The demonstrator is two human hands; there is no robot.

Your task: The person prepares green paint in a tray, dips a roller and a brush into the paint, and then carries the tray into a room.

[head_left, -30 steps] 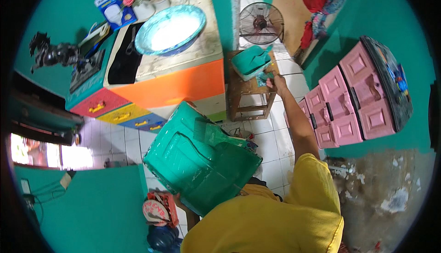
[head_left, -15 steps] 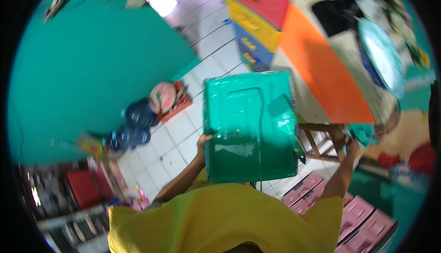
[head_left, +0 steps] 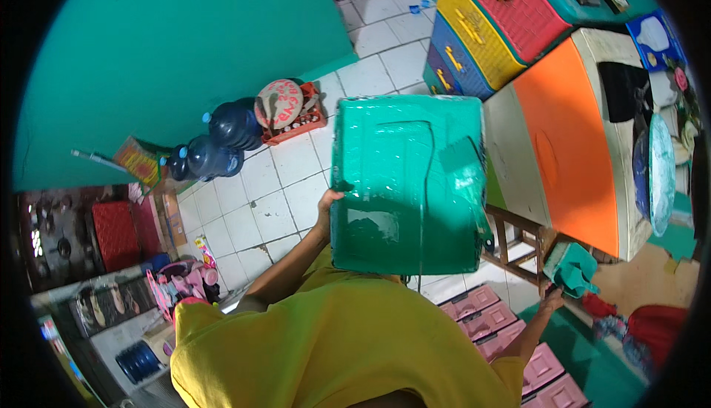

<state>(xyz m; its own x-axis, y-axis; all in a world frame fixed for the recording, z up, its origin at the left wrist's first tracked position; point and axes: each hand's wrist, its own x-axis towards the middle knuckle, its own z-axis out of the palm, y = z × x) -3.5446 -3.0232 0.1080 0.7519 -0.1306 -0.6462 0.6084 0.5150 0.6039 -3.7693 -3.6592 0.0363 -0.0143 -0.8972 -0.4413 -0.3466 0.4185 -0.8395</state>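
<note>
Panel (head_left: 404, 184) looks mostly coated in glossy green; its rim seems patchy, and I can't judge what remains.
I see the left hand (head_left: 329, 206) pinching its left edge, elbow bent; the panel sits before the torso. Far right, the outstretched right hand (head_left: 550, 298) meets a green tub (head_left: 555, 261), grip unclear.

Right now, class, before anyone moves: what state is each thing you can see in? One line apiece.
Left fingers: closed on the large green tray's edge
Large green tray: glossy inside, held
Right fingers: at the small green container, grip unclear
Small green container: on the stool
Stool: standing
Multicoloured drawers: shut
Pink drawers: shut
Red crate: partly covered by a round disc
</note>
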